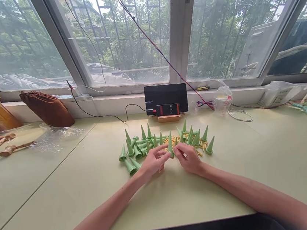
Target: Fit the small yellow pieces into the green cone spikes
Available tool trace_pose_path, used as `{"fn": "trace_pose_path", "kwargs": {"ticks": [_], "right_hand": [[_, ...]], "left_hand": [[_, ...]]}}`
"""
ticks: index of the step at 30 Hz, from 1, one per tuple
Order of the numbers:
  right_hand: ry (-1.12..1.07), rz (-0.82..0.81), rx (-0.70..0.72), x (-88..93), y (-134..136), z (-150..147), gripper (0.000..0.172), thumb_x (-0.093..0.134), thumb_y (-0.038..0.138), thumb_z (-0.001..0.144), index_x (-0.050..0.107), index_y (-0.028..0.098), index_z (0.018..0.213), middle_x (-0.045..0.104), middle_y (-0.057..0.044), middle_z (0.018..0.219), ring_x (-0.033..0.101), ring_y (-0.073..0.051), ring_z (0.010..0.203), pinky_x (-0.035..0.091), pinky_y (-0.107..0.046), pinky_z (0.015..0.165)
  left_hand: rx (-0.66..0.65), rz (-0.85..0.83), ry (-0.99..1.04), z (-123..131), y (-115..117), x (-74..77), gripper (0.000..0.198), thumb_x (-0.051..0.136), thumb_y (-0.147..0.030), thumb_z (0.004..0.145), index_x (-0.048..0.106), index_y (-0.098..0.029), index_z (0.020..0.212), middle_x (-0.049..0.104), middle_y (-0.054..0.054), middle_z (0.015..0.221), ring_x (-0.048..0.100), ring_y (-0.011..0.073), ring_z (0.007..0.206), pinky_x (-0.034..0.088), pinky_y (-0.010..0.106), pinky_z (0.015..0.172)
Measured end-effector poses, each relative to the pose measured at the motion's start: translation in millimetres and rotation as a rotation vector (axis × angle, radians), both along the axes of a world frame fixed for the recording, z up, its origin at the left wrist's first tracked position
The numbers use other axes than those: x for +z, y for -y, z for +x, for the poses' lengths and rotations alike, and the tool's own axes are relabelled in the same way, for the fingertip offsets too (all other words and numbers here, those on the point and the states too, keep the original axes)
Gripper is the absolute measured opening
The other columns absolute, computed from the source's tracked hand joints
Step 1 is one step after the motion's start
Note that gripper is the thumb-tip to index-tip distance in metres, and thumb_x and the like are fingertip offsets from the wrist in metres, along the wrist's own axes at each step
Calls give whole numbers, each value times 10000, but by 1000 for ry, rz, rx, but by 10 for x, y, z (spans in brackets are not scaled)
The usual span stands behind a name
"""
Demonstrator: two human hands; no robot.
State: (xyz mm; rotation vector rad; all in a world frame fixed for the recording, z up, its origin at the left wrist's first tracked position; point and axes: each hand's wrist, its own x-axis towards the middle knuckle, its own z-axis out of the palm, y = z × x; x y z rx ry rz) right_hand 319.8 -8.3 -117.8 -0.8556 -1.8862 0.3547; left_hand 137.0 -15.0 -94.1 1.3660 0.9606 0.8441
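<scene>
My left hand (155, 159) holds a green plastic cone-shaped spike (170, 140) near its base, point up, between thumb and fingers. Beside that base, my right hand (188, 157) is closed in a pinch. Whatever its fingertips hold is hidden or too small to make out. Around both hands lie more green spikes, some upright like the one at the right (210, 146), others on their sides like the hollow one at the left (130, 167). Small yellow pieces (199, 153) are scattered among them, partly covered by my hands.
Behind the pile, a black tablet (164, 91) and a phone (169, 109) lean on a small brown stand (168, 118). A plastic cup (223, 101) stands farther right. Wooden toys (8, 150), clear wrapping (55, 139) and a brown pouch (49, 110) lie at left. Cables cross the table's back.
</scene>
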Motion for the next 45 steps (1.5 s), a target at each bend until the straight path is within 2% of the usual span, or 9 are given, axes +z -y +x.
{"fn": "trace_pose_path", "kwargs": {"ticks": [2, 5, 10, 15, 20, 27, 35, 45], "right_hand": [[-5, -11, -4, 8, 3, -2, 350, 408, 277, 965, 483, 197, 634, 449, 12, 602, 388, -118, 539, 330, -255, 549], [-33, -37, -20, 4, 3, -6, 356, 414, 286, 956, 427, 201, 611, 411, 21, 580, 365, -117, 531, 310, -255, 533], [-70, -92, -22, -14, 1, -13, 341, 421, 279, 943, 379, 206, 612, 391, 27, 579, 348, -115, 534, 301, -253, 524], [-77, -77, -53, -10, 10, -30, 338, 419, 272, 936, 363, 210, 608, 370, 34, 565, 332, -111, 522, 293, -252, 514], [-36, 0, -72, -54, 0, -28, 268, 490, 287, 903, 427, 209, 654, 397, 40, 578, 363, -103, 510, 316, -240, 504], [116, 175, -65, -109, -29, -4, 226, 534, 254, 861, 445, 213, 658, 433, 33, 604, 363, -101, 520, 300, -239, 503], [194, 251, -21, -41, -12, -2, 248, 524, 242, 878, 434, 218, 648, 460, 19, 613, 399, -110, 538, 309, -239, 512], [238, 311, -34, -32, 15, -14, 252, 481, 206, 889, 402, 224, 651, 438, 26, 597, 432, -115, 543, 365, -235, 543]], "left_hand": [[10, 30, -26, -4, -6, -15, 652, 689, -469, 798, 508, -164, 1346, 647, 40, 821, 345, 24, 422, 399, 220, 441], [30, 82, -51, -8, -20, -52, 597, 689, -462, 797, 540, -187, 1305, 626, 63, 968, 384, 9, 421, 418, 219, 442], [18, 141, -34, -9, -47, -114, 578, 684, -471, 797, 544, -210, 1293, 587, 47, 980, 438, 24, 456, 422, 206, 422], [25, 125, -46, -9, -47, -120, 602, 680, -480, 799, 532, -205, 1313, 630, 86, 1038, 456, 28, 452, 445, 216, 437], [-40, 116, -46, -8, -24, -87, 678, 640, -489, 834, 436, -163, 1393, 704, 80, 828, 534, 82, 418, 484, 254, 486], [-205, 60, 7, 3, 13, -9, 627, 575, -504, 877, 409, -213, 1407, 673, 127, 1073, 624, 119, 499, 459, 225, 405], [-262, -42, 62, -7, 1, -105, 641, 547, -468, 908, 339, -223, 1463, 657, 63, 891, 644, 129, 570, 445, 188, 417], [-274, -30, 53, -9, 3, -96, 608, 554, -474, 902, 405, -204, 1427, 585, 8, 729, 623, 134, 549, 433, 191, 402]]}}
